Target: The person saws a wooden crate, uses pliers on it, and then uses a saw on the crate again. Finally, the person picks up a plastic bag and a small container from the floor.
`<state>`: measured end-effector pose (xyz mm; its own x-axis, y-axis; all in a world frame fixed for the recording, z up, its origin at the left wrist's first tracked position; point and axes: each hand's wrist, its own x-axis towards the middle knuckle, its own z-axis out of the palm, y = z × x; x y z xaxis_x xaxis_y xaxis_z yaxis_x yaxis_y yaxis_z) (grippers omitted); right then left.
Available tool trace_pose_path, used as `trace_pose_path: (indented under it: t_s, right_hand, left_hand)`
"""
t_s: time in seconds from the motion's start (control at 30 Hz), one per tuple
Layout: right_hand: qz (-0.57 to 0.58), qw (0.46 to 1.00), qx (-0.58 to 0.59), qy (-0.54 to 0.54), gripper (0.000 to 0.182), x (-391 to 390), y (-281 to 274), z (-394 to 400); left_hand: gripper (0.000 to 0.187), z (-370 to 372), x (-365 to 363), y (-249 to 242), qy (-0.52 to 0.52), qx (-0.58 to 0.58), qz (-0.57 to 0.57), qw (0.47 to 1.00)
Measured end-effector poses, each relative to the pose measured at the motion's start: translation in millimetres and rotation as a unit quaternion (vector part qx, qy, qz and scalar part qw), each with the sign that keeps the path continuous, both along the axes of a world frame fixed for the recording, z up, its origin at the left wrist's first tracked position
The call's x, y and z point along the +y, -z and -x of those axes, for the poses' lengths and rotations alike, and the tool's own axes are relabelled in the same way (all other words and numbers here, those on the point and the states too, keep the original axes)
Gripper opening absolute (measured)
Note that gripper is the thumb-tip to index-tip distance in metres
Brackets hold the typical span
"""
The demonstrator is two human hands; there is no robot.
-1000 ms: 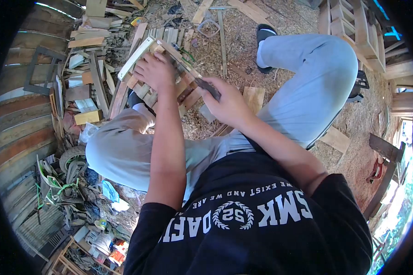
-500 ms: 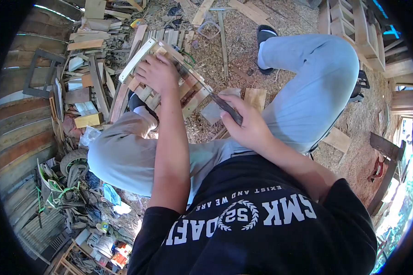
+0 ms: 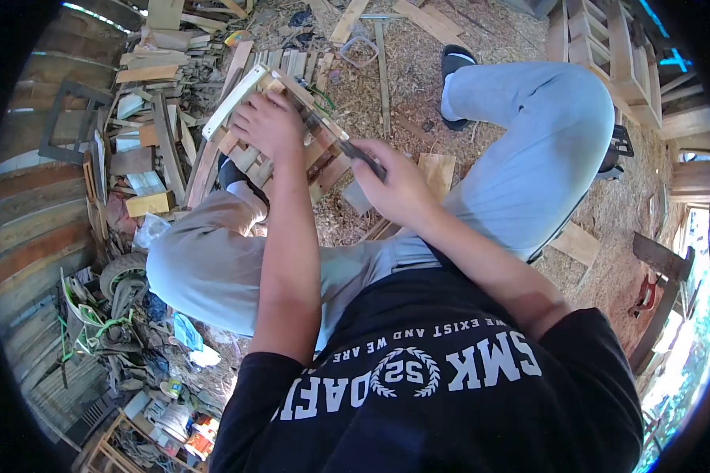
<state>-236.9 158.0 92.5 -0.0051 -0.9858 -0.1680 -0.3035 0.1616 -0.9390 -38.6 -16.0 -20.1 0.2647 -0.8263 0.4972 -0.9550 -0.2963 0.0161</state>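
A small slatted wooden frame point(image 3: 235, 104) is tilted in front of me above my left lower leg. My left hand point(image 3: 267, 124) lies over its top with the fingers bent around the wood. In my right hand point(image 3: 401, 185) is the dark handle of a long-bladed tool point(image 3: 368, 162). Its narrow blade runs up and left along the near right edge of the frame. I cannot make out whether that blade is toothed. The left hand partly covers the frame's inside.
Wood offcuts point(image 3: 146, 75) are heaped at the left by a plank wall point(image 3: 39, 229). A clear plastic container point(image 3: 359, 51) and a loose board point(image 3: 436, 173) lie on the shavings-covered floor. Slatted wooden pieces point(image 3: 599, 47) stand upper right. Clutter with a wheel point(image 3: 126, 274) fills the lower left.
My right hand has slid the tool up and left, closer to the frame and my left hand. The left hand and the frame have hardly moved.
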Motion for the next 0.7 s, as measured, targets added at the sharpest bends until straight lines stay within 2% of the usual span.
trace_pose_path:
  t_s: [0.07, 0.13, 0.23, 0.37, 0.43, 0.47, 0.53, 0.63, 0.7]
  right_hand:
    - [-0.033, 0.999, -0.004, -0.008, 0.039, -10.2, -13.7, -3.7]
    - [0.034, 0.999, 0.008, -0.010, 0.039, 8.2, -11.0, 2.5]
    - [0.034, 0.999, -0.040, 0.016, 0.038, 41.7, -23.4, 17.1]
    - [0.044, 0.999, 0.020, -0.015, 0.041, 0.5, -14.4, -3.6]
    - [-0.025, 1.000, -0.003, -0.013, 0.042, -23.5, -13.3, -12.9]
    - [-0.023, 1.000, -0.004, -0.011, 0.042, -15.4, -14.7, -9.6]
    - [0.063, 0.998, 0.012, -0.013, 0.043, 18.8, -17.8, 3.2]
    - [0.028, 0.999, -0.023, -0.001, 0.041, 32.6, -21.4, 17.8]
    - [0.008, 1.000, -0.012, -0.008, 0.040, 5.0, -12.7, 4.5]
  left_hand:
    - [0.037, -1.3, 1.2, -1.0, 0.000, 0.014, 0.017, 1.000]
    - [0.036, -0.4, 1.3, -0.7, 0.011, 0.027, 0.022, 0.999]
    - [0.034, 1.9, -2.0, 2.7, 0.004, -0.011, 0.046, 0.999]
    - [0.031, 2.1, 1.8, -4.1, 0.025, 0.035, 0.030, 0.999]
    - [0.031, -4.2, 1.7, -1.0, 0.030, 0.034, 0.033, 0.998]
    - [0.030, -6.6, -2.2, 1.1, 0.038, 0.033, 0.038, 0.998]
    - [0.030, -4.9, -2.0, 3.6, 0.042, 0.042, 0.039, 0.997]
    - [0.033, -1.5, -4.5, -2.7, 0.042, 0.048, 0.026, 0.998]
    - [0.035, 1.8, 2.9, -4.4, 0.040, 0.045, 0.006, 0.998]
